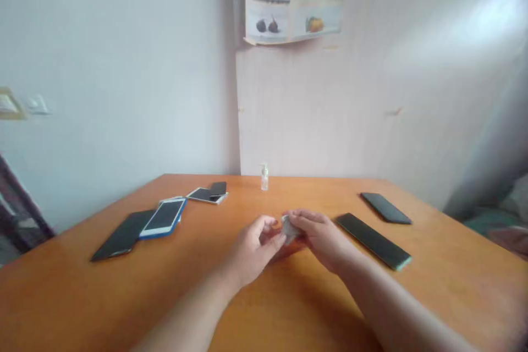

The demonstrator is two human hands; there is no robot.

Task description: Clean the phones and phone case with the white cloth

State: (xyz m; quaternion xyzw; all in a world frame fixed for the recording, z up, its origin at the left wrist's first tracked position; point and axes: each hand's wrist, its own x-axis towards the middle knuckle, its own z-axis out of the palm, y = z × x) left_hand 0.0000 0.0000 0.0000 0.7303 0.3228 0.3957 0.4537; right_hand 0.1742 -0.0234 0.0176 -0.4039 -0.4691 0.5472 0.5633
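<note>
In front of me, above the middle of the table, both hands meet at a small grey-white cloth [291, 229], folded or crumpled. My right hand [315, 234] pinches it between thumb and fingers. My left hand [253, 247] is curled, its thumb tip pressed to the cloth's left side; the fingers beneath are partly hidden. Just right of my right hand lies a long dark phone [373, 240] with a pale greenish end. A white-faced phone with a blue edge [164, 218] rests to the left, overlapping a flat black panel [124, 235].
A clear pump bottle [264, 177] stands near the back edge of the orange-brown table [247, 313]. At back left, a small dark phone [218, 189] lies on a white-framed tablet [202, 194]. Another dark phone [385, 208] lies far right. Fruit pictures [295, 0] hang on the wall.
</note>
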